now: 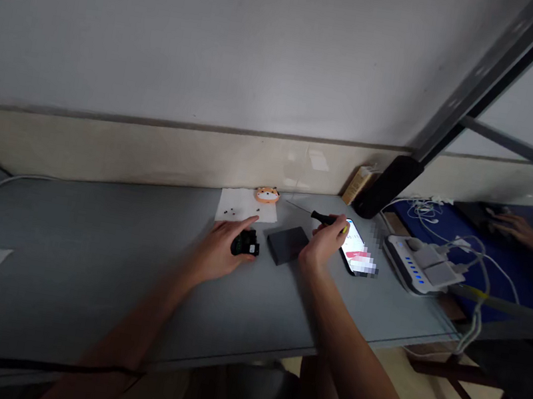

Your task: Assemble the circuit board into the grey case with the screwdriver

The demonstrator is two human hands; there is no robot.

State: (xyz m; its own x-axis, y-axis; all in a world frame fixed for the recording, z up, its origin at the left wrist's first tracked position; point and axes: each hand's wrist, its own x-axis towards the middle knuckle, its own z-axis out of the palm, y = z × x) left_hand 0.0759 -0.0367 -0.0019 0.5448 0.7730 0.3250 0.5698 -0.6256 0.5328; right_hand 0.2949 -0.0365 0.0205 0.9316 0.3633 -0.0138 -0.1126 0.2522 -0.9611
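My left hand (218, 250) rests on the grey table (85, 258), fingers curled round a small black device (246, 245) that it holds down. My right hand (324, 242) is closed on a thin screwdriver (320, 217) with a black handle, its shaft pointing left and away. A flat dark grey cover (286, 244) lies between my hands. A white paper sheet (245, 206) behind the device carries several tiny dark screws. A lit phone (357, 249) lies just right of my right hand.
An orange animal-shaped toy (267, 194) sits at the paper's far edge. A white charging hub (420, 267) with cables stands at the right. Another person's hand (519, 229) works on a blue surface beyond it. A dark slanted post (390, 185) rises by the wall.
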